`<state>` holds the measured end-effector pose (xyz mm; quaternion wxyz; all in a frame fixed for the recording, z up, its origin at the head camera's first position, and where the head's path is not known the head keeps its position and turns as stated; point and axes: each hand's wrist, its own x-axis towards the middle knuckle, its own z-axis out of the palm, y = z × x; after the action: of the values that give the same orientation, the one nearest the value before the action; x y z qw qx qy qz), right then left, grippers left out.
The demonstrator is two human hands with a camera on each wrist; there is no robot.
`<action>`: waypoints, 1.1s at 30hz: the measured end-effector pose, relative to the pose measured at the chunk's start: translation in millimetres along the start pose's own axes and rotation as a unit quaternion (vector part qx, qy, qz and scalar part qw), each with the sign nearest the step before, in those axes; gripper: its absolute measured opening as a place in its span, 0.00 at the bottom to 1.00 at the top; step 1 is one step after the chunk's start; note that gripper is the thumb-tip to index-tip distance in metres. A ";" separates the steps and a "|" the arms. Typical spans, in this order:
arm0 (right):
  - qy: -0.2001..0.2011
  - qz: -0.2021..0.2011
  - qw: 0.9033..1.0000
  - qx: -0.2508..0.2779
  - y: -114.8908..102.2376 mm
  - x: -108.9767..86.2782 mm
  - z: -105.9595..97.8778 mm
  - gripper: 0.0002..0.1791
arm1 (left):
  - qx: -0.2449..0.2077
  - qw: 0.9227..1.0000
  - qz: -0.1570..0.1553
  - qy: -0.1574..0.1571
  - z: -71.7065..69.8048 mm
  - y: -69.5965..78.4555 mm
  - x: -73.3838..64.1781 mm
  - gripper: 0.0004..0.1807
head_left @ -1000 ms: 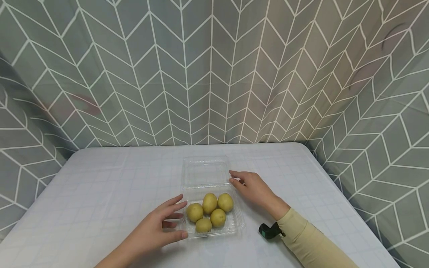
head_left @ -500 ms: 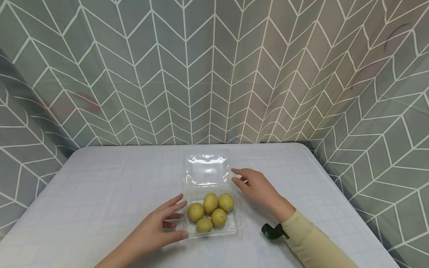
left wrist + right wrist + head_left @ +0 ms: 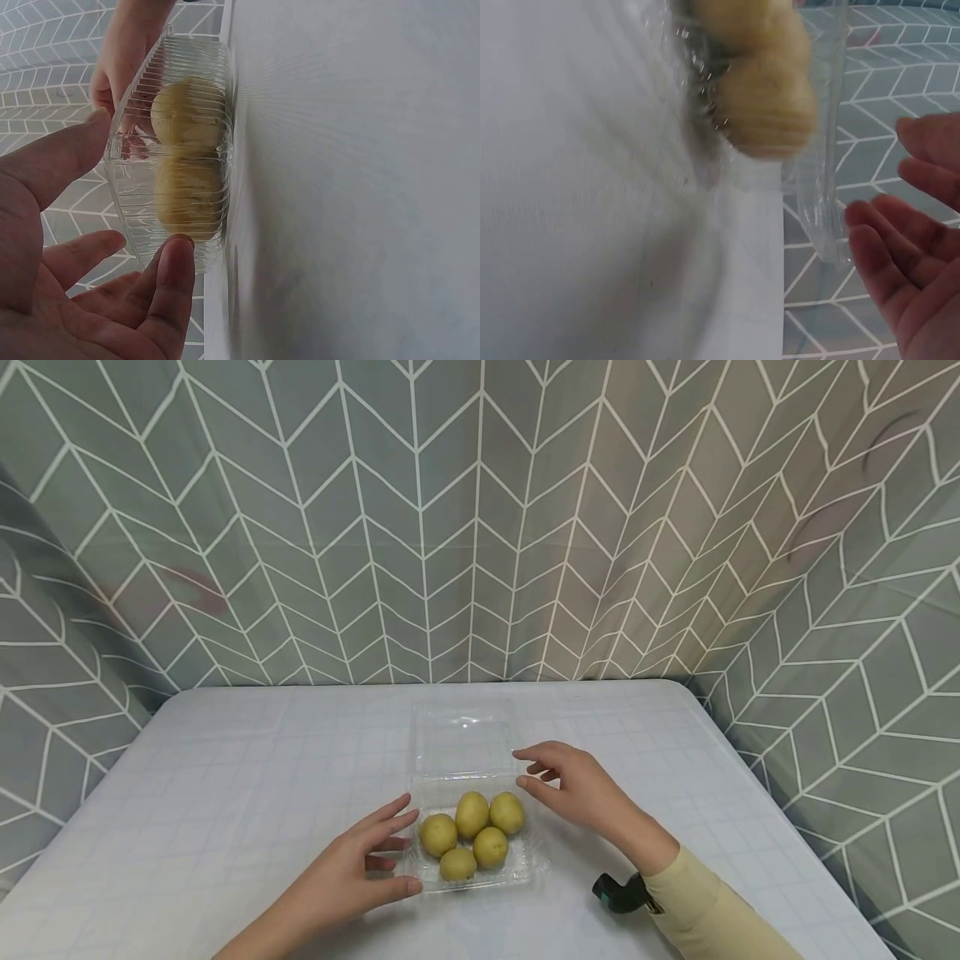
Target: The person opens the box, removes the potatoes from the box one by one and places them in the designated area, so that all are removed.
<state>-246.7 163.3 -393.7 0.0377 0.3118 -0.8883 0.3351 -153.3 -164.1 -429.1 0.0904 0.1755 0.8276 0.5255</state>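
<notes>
A clear plastic clamshell box (image 3: 517, 868) stands on the table, with several round yellow-green fruits (image 3: 471, 814) in its base; their exact kind is hard to tell. Its transparent lid (image 3: 461, 739) is folded back behind the base. At the box's left side is my left hand (image 3: 352, 864), fingers spread and fairly straight; in the left wrist view its fingertips (image 3: 178, 259) reach the ribbed wall. My right hand (image 3: 573, 785) hovers by the right side near the hinge, fingers loosely bent. Nothing shows between the fingers of the right hand (image 3: 911, 262) in its wrist view.
A white cloth with a faint grid covers the table (image 3: 247, 793). Grey curtains (image 3: 450, 527) with white chevron lines rise behind and on both sides. A black device (image 3: 622, 893) is strapped at the right wrist, beside a beige sleeve (image 3: 712, 902).
The right hand has drawn back slightly from the lid, toward me. Glare flared on the lid half a second ago and has mostly faded. The left hand and the fruits hold their places.
</notes>
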 end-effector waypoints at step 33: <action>-0.195 -0.112 0.961 -0.159 -32.0 7.1 10.9 0.13 | 0.003 1.000 -0.010 0.003 0.8 2.0 -0.9 0.46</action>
<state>-232.4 134.2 -381.9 -0.0497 0.4585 -0.8798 0.1156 -151.8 -163.0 -427.7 0.0921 0.1660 0.8312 0.5225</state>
